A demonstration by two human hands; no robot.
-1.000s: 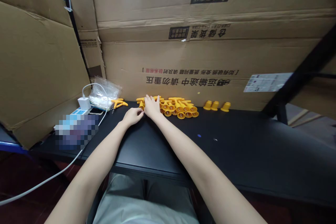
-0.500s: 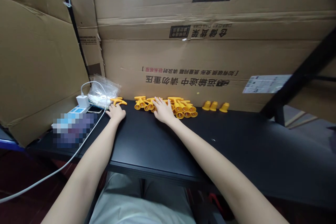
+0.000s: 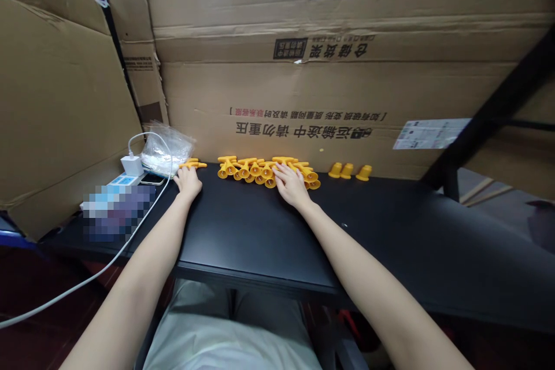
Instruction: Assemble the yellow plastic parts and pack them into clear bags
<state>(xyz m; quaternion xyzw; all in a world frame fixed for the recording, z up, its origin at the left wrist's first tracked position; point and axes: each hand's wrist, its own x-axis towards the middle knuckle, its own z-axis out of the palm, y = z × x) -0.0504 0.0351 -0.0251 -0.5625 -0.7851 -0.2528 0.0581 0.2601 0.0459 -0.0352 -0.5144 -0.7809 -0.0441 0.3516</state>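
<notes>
While your right hand (image 3: 292, 185) lay palm down across the right end of a heap of yellow cones (image 3: 266, 173), your left hand (image 3: 188, 182) was stretched toward eleven o'clock, its fingertips at a few yellow handles (image 3: 196, 165). The cones lay on their sides near twelve o'clock, at the back of the black surface (image 3: 243, 231), mouths facing you. Your right grip was loose, with fingers extended; whether the left grip had closed on a handle could not be told, because the hand hid it. Three yellow cups (image 3: 346, 171) stood apart near one o'clock. Clear plastic wrapping (image 3: 167, 149) sat toward ten, just beyond your left hand, with a phone (image 3: 152, 179) nearby. The right palm probably served best resting lightly, since such round, piled pieces seemed liable to roll under pressure. Your left fingers likely needed a narrow pinch, clear of the wrapping.
</notes>
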